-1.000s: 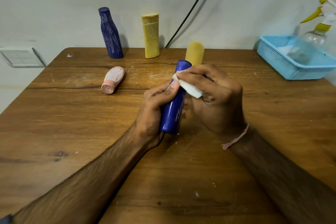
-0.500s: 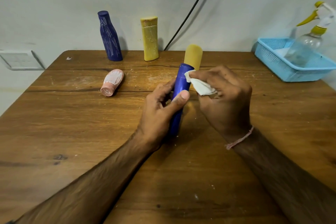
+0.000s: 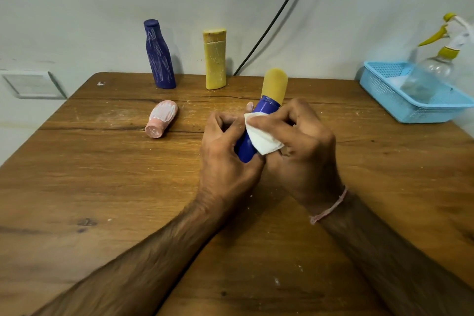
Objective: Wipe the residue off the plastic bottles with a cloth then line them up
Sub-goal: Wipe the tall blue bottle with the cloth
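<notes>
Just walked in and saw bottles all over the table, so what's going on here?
A person is cleaning plastic bottles. The left hand grips a blue bottle while the right hand rubs it with a white cloth. A streaked dark blue bottle and two yellow ones stand behind; a smeared pink bottle lies on its side, not yet wiped.

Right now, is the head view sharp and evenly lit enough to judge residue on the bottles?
Head view: light is soft and even with no glare; white streaks read clearly on the standing dark blue bottle and the lying pink bottle. Wide-angle bending tilts the spray bottle at the right edge. Forearms are slightly motion-blurred; the held blue bottle is mostly covered by the cloth.
</notes>
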`<state>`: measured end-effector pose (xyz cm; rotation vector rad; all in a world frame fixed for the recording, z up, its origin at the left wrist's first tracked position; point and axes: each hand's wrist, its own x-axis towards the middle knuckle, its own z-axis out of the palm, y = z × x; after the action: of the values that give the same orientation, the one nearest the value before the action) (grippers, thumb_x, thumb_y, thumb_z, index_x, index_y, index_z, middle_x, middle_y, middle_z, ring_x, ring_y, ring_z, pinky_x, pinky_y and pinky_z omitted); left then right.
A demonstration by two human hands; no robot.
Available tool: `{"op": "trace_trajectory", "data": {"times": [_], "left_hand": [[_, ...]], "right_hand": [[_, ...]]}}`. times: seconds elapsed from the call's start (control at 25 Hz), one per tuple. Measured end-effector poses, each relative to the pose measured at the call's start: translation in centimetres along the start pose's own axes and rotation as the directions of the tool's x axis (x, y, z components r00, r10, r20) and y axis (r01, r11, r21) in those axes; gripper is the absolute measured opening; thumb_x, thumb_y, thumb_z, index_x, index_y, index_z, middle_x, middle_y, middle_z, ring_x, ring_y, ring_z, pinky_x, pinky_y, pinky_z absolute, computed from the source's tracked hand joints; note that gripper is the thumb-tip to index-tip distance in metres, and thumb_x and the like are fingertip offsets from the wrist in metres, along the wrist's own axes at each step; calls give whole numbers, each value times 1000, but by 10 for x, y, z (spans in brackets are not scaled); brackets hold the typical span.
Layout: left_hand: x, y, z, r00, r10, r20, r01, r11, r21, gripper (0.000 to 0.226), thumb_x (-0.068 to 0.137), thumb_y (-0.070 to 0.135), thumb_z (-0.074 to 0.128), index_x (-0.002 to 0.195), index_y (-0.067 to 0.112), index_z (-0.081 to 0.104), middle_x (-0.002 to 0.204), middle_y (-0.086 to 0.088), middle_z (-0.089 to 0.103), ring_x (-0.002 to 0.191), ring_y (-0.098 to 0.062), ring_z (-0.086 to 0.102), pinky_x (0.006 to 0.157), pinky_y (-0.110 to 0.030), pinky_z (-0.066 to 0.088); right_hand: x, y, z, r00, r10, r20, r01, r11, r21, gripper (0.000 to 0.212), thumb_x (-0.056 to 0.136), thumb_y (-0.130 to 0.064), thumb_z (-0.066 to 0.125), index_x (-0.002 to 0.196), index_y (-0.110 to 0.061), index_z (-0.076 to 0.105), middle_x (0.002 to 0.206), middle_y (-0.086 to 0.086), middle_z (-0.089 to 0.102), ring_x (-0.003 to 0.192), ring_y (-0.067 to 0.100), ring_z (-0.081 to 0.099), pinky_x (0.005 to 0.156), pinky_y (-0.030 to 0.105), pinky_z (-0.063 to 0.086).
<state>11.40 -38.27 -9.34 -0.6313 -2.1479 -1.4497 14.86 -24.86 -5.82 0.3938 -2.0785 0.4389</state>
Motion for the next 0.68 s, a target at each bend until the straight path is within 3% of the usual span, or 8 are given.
{"op": "trace_trajectory", "data": {"times": [0.12, 0.28, 0.4, 0.6, 0.68], "left_hand": [[1, 1, -1, 998, 63, -3, -63, 991, 116, 74, 77, 19, 83, 144, 14, 53, 116, -5, 48, 104, -8, 43, 89, -22, 49], [0, 0, -3, 992, 126, -13, -120, 969, 216, 72, 75, 7, 81, 143, 10, 56, 115, -10, 51, 107, -19, 48, 85, -37, 53], [2, 0, -3, 985, 170, 12, -165, 931, 326, 76, 69, 5, 84, 140, 7, 56, 114, -18, 54, 105, -26, 48, 78, -48, 55], [2, -2, -2, 975, 217, -42, -185, 907, 379, 71, 67, 2, 79, 135, 6, 62, 105, -17, 56, 98, -24, 43, 68, -46, 50], [2, -2, -3, 977, 215, -10, -194, 899, 393, 76, 63, 2, 81, 136, 5, 60, 107, -18, 56, 99, -24, 42, 68, -47, 50]], "right_hand": [[3, 5, -3, 992, 102, -71, -104, 994, -19, 29, 83, -4, 78, 111, -2, 76, 86, 16, 61, 77, 15, 54, 69, 8, 41], [-5, -1, 4, 999, 44, 31, -43, 999, -12, 30, 84, -9, 78, 113, -1, 74, 86, 17, 61, 77, 16, 54, 67, 14, 47], [3, 6, 0, 993, 115, -35, -116, 992, -42, 31, 83, -6, 78, 114, -1, 75, 87, 15, 61, 79, 10, 48, 68, 2, 37], [-2, -2, 3, 996, 79, 48, -78, 997, -17, 31, 82, -5, 81, 112, -1, 75, 85, 13, 58, 76, 13, 51, 70, 3, 34], [2, 5, 0, 994, 105, -4, -105, 994, -37, 32, 82, -2, 80, 113, -1, 75, 85, 13, 58, 77, 11, 48, 70, 1, 34]]}}
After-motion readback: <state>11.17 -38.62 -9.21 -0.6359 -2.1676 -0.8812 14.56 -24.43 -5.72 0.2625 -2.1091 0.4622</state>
